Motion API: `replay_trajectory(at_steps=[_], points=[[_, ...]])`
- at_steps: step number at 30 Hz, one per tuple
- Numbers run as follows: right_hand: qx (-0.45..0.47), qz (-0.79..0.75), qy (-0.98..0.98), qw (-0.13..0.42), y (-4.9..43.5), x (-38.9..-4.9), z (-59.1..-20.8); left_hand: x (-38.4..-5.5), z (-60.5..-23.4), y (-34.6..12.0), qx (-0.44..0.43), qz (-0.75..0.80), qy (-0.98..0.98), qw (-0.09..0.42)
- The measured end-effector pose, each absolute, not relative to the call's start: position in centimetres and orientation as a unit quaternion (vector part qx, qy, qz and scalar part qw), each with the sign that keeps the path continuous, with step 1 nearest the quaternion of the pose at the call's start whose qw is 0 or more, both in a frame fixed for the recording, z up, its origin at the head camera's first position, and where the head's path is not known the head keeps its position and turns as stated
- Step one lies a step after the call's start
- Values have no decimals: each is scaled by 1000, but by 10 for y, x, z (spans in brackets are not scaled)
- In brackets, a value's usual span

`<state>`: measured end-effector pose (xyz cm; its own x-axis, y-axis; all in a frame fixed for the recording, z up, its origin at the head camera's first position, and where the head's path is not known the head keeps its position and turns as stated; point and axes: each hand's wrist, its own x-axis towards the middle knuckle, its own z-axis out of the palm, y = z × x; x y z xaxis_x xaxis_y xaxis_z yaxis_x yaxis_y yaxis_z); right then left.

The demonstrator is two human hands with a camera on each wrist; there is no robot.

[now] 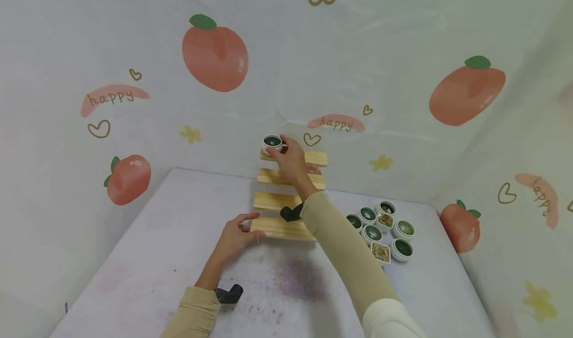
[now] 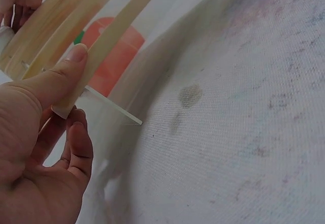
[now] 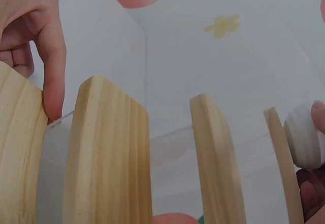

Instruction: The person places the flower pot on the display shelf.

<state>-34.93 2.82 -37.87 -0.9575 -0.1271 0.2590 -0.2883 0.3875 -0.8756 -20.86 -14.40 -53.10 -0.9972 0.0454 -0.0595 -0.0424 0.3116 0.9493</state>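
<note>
White fabric backdrop [image 1: 277, 44]: printed with red fruits, four of them large and whole, gold outline hearts and yellow flowers; the word "happy" reads three times, on pink bands.

White tabletop [image 1: 188, 258], stained: left, right and back edges visible; a wide stretch runs between the left edge and the rack, a narrower one between the tubs and the right edge.

Beige sleeves [image 1: 344, 258]: two, one per arm.

Pale wooden stepped rack [image 1: 268, 198]: four slats, near the back edge.

Left hand [image 1: 236, 236]: pinches the left end of the rack's lowest slat, thumb above, fingers beneath.

Right hand [image 1: 291, 160]: thumb and fingers pinch one round white cup with dark green contents [image 1: 272, 141], at the left end of the top slat; whether the cup's base rests there cannot be told. Its pale mark is illegible. The slat runs on rightward past the hand.

Round white tubs with green or dark contents [image 1: 372, 234]: six visible, grouped right of the rack.

Square white dishes of brownish bits [image 1: 381, 252]: two, among the tubs.

Black angled wrist fittings [image 1: 230, 294]: two.
</note>
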Motion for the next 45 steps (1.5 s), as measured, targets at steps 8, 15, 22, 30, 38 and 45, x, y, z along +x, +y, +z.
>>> replay_trajectory(at_steps=[8,15,22,30,38,45], points=[[124,529,-839,46,33,-347,-376,-208,-531,-141,-11,586,810,34],[126,535,-835,41,45,-337,-375,-206,-532,-141,-12,585,810,30],[153,503,-850,32,63,-318,-379,-205,-534,-142,-19,586,810,32],[212,485,-846,63,87,-295,-391,-205,-537,-140,-22,587,808,27],[222,469,-850,95,115,-275,-402,-205,-537,-139,-25,589,808,29],[222,439,-861,128,147,-265,-411,-205,-535,-140,-19,587,809,26]])
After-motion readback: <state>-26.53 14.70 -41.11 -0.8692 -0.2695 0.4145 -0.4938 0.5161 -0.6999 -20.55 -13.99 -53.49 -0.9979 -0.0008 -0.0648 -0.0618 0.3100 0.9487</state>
